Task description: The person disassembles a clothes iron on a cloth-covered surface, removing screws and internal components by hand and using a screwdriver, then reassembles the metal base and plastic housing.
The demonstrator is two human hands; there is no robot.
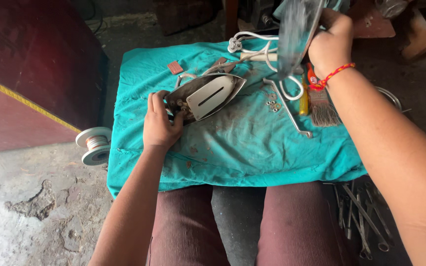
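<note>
A teal cloth (252,152) covers the low table and hangs over its near edge, just above the person's knees. On the cloth, left of the middle, lies an opened iron body (205,96), a pointed metal shell with a pale slotted plate inside, its tip aimed toward the far right corner. The left hand (159,123) is closed in a grip on the blunt rear end of this iron body, fingers curled over the small fittings there. The right hand (330,44), wearing a red thread at the wrist, is lifted above the far right part of the cloth and holds in a closed grip a metal soleplate (296,34), tilted on edge and blurred. A white cord (265,54) loops along the far edge beneath it. A paintbrush (323,106) lies near the right edge, with a bent metal rod (288,108) just beside it. On the floor off the left edge sits a wire spool (94,144).
</note>
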